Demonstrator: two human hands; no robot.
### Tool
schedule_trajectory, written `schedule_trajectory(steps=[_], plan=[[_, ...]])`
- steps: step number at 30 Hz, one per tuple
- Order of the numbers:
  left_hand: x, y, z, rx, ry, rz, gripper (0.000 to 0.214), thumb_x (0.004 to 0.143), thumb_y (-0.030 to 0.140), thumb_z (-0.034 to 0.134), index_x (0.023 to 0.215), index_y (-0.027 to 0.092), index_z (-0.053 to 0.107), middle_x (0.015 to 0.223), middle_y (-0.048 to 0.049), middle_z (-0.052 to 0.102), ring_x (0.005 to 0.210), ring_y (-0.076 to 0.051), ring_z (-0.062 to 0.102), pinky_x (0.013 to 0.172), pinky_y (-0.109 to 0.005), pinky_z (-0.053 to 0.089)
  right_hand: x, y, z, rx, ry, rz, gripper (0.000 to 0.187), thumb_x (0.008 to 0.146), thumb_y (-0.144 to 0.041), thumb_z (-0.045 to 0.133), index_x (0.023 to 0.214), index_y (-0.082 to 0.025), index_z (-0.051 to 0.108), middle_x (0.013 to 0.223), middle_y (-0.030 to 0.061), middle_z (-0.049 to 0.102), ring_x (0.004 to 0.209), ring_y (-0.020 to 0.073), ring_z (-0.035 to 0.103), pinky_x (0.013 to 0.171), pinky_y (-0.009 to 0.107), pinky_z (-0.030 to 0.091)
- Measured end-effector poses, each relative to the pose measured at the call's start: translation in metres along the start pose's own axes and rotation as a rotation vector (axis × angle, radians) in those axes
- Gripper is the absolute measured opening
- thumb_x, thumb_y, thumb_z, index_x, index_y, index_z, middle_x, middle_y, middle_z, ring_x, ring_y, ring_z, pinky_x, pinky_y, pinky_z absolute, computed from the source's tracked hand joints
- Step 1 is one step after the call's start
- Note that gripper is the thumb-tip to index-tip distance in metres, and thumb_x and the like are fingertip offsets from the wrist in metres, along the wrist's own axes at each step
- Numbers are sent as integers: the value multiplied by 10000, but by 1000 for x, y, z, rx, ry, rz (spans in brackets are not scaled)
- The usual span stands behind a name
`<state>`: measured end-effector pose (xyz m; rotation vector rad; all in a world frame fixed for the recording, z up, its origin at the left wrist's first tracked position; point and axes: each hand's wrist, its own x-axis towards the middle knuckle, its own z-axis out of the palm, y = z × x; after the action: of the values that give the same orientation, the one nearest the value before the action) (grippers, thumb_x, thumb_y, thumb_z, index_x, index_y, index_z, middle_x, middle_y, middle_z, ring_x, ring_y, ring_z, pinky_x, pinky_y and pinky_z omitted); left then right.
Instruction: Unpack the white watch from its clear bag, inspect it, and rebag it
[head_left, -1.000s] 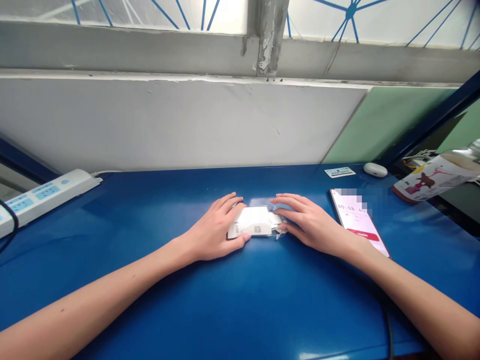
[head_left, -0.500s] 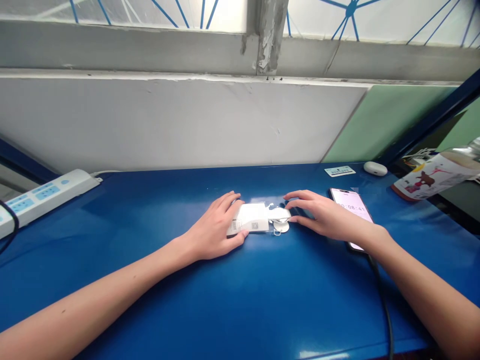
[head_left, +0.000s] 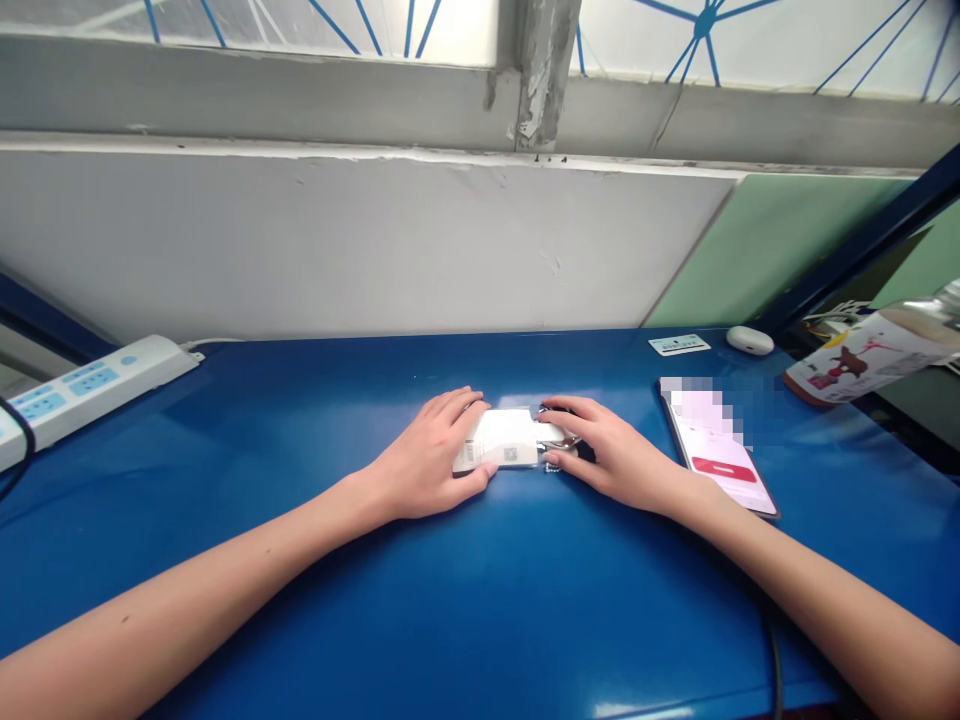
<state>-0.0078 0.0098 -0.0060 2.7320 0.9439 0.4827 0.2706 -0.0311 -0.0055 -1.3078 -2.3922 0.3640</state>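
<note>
A white packet (head_left: pixel 504 438) lies mid-bench (head_left: pixel 525 600), and the left hand (head_left: pixel 420 465) clasps its 9 o'clock end. The right hand (head_left: pixel 607 455) pinches a pale piece (head_left: pixel 559 436) poking out of it at 3 o'clock; I cannot tell what the piece is. A phone (head_left: pixel 720 460) lies farther toward 3 o'clock.

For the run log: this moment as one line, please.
left hand: grips white packet | right hand: fingers at packet's right end | phone: flat on blue table, right of hands
</note>
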Motion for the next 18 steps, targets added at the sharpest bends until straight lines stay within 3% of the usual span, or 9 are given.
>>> schedule_trajectory(steps=[10,18], plan=[[2,1,-2,33,-47,-27,580,921,446,523,1366,78,460,1466,-247,441,1411,-397,342,1124,-562,353,2,9,-16,-143,26,-81,228,987,-257,475,1174,-199,592,1211,147,674,1069,318,650,906,510,519],[-1,-2,0,15,-42,-32,661,929,450,515,1461,81,379,1507,-237,401,1444,-389,291,1139,-565,331,2,17,-29,-184,178,-12,285,998,-233,453,1270,-184,524,1269,153,624,1138,304,591,953,480,488]])
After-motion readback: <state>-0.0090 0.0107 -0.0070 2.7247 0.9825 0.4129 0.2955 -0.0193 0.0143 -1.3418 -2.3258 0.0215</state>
